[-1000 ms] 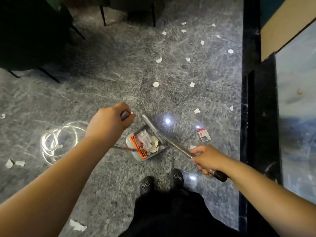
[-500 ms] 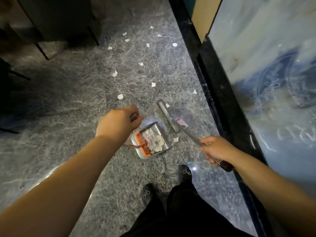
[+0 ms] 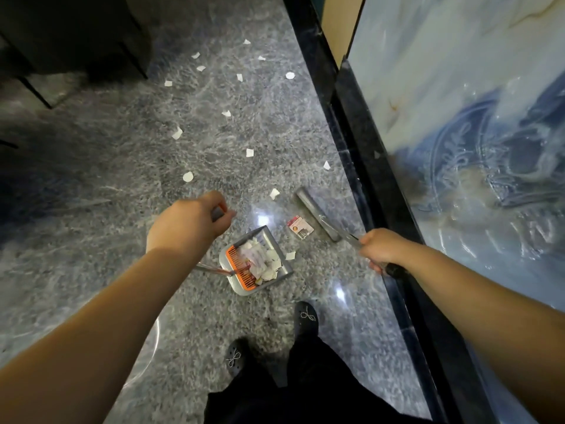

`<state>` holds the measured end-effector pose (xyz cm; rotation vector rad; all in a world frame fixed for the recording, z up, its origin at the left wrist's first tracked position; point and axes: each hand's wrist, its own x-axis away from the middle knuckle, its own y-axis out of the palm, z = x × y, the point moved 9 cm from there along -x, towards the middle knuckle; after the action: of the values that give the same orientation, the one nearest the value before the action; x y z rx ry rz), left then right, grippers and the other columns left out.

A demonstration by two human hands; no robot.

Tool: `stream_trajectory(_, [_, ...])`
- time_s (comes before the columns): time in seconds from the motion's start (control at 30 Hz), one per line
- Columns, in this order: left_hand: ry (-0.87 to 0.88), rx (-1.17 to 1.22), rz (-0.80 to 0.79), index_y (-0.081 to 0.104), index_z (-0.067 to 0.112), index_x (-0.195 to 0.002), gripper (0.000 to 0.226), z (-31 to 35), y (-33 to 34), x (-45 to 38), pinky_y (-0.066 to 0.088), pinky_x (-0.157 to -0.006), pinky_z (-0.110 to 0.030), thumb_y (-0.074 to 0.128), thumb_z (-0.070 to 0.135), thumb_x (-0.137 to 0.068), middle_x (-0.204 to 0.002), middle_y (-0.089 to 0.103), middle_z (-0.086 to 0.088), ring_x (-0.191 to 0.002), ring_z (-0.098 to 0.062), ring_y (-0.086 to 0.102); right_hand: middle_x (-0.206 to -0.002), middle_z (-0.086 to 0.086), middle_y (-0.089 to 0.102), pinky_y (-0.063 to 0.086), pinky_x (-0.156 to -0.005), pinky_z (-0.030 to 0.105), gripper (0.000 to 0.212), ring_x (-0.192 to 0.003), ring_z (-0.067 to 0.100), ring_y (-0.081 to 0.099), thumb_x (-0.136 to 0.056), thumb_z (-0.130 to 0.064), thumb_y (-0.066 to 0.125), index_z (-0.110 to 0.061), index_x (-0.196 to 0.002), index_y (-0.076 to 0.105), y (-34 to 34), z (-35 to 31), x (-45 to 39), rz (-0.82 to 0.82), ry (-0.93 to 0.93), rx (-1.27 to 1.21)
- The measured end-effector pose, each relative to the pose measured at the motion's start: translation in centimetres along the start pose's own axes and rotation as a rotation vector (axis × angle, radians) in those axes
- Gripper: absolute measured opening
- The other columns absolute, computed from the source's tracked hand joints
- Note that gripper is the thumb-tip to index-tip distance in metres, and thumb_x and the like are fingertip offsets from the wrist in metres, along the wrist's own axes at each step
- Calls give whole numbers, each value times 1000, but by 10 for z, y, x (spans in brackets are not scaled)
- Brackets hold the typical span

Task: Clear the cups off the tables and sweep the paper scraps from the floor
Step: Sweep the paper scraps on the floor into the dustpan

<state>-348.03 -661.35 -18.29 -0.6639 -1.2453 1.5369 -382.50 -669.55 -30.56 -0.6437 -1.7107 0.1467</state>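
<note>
On the grey stone floor [image 3: 122, 185], between the feet, sits the dustpan [image 3: 256, 261], part-filled with paper scraps [image 3: 263, 262]. Left hand [image 3: 186, 223]: fingers curled around the top of the dustpan's long handle. Right hand [image 3: 382, 249]: fingers wrapped around the broom handle [image 3: 351, 238]; broom head [image 3: 318, 214] on the floor beside the dark skirting. A small printed card [image 3: 300, 227] lies between broom head and pan. Loose scraps [image 3: 188, 176] scattered ahead, well apart. Judgement: scraps are light, thin, likely to flutter or skid on the glossy stone, so short low strokes toward the pan lip. Card is stiffer and may slide flat. Cups not in view.
</note>
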Motion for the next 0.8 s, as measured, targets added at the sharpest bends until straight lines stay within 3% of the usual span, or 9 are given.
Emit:
stream_trajectory(0.13, [-10,-15,14,59,31,-87,27,5,1,-5,50,-53,-33,56,59,-85,-71,64,-1,-66,-27,62,-52,10,58,40,-40,18,15,-39,16,55,-89,-2,46,2,-94,60,15,-6,-1,-102,-29,110])
stream_trajectory(0.23, [-32,-36,23,58,33,-86,25,5,1,-9,45,-50,-29,57,58,-86,-68,62,2,-63,-25,60,-60,11,60,41,-42,20,8,-41,16,56,-89,-3,46,-7,-91,53,29,-5,3,-141,-64,138])
stream_trajectory(0.37, [-49,-41,25,55,35,-86,23,2,1,-11,42,-50,-27,57,58,-87,-66,60,5,-62,-24,59,-57,7,60,43,-43,21,10,-42,15,57,-91,-8,49,-11,-98,56,45,-7,13,-196,-87,93])
stream_trajectory(0.67, [-27,42,117,60,31,-85,21,-16,-9,21,47,-51,-30,66,51,-83,-53,44,15,-55,-21,54,-62,7,56,41,-38,17,30,-44,14,52,-91,-5,51,1,-121,55,71,-40,47,-263,-135,14])
stream_trajectory(0.8, [-149,61,176,60,31,-84,19,-46,-20,47,45,-50,-29,67,49,-84,-56,54,11,-55,-22,57,-57,4,59,40,-36,16,30,-38,10,52,-93,-8,53,-12,-122,53,69,-56,49,-260,-156,-8])
